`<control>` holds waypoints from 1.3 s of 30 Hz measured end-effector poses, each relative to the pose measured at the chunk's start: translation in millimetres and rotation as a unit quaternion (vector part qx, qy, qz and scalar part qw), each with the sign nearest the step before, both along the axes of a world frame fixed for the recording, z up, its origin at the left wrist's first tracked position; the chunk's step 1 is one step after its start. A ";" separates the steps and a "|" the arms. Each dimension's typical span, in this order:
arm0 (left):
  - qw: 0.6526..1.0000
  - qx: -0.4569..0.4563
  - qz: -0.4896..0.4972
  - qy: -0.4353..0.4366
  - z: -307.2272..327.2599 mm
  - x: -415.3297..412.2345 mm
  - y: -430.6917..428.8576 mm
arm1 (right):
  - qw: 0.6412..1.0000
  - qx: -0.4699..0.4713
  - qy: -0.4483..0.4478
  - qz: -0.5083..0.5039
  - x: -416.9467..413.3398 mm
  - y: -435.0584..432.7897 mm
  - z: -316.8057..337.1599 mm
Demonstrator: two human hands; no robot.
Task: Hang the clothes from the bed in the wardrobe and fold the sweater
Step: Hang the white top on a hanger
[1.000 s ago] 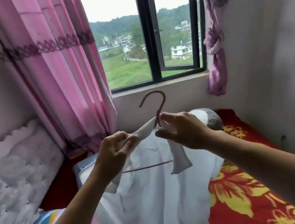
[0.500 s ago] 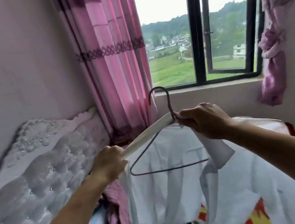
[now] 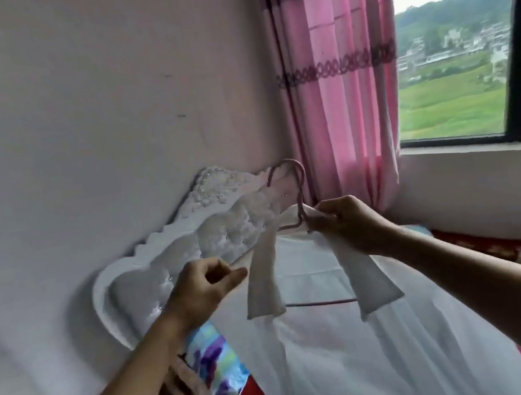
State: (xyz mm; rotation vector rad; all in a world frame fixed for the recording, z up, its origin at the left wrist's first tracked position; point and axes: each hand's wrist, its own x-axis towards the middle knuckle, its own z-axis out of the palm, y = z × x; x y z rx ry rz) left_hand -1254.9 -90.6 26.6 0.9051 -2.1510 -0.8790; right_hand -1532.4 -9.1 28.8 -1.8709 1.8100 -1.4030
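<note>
A white collared shirt (image 3: 365, 346) hangs on a thin pink wire hanger (image 3: 298, 190), held up over the bed. My right hand (image 3: 347, 223) pinches the shirt's collar and the hanger's neck just under the hook. Both collar points droop down in front. My left hand (image 3: 205, 287) hovers just left of the left collar point, its fingers curled with thumb against forefinger and nothing visibly in them. The hanger's lower bar shows between the collar points.
A white tufted headboard (image 3: 173, 261) stands against the pale wall on the left. Pink curtains (image 3: 339, 79) hang beside the window (image 3: 471, 55) at right. The bed has a red flowered cover (image 3: 468, 240); a colourful cloth (image 3: 215, 362) lies under the shirt.
The view has swung left toward the headboard and wall. My left hand has let go of the collar, and the collar point now hangs down.
</note>
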 end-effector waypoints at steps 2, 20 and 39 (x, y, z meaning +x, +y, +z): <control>0.991 -0.089 0.088 0.051 13.2 36.4 -4.5 | 0.997 -0.004 -0.018 0.076 37.9 -9.1 12.0; 0.958 -0.114 0.256 0.055 49.8 430.3 44.5 | 0.948 0.004 0.122 0.294 431.8 -68.7 43.1; 0.828 -0.043 0.527 -0.186 -45.3 740.0 -9.0 | 0.944 0.211 -0.132 0.216 694.8 -202.2 27.9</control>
